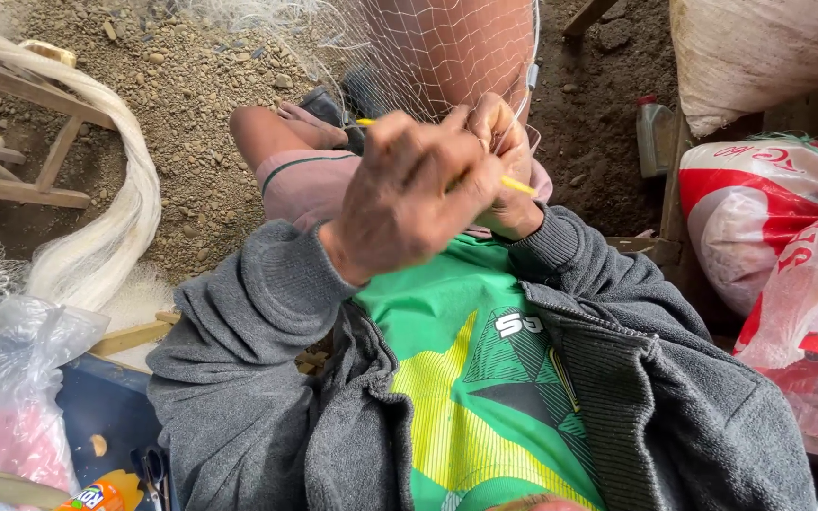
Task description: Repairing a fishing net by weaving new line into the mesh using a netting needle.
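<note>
Head view: left hand [409, 194] sits curled over the work, back to the camera, so what it grips can't be told. Right hand [504, 166] at its 3 o'clock, touching it, fingers closed on fine white mesh fishing net [447, 47] that runs up to 12 o'clock over the knee, taut, likely to keep the meshes open. Thin yellow plastic netting needle [518, 185] pokes out between the hands; mid-shaft hidden, holder unclear. Bundled white net [111, 237] drapes a wooden frame at 9 o'clock. Red-and-white sacks [759, 218] at 3 o'clock, cut off.
</note>
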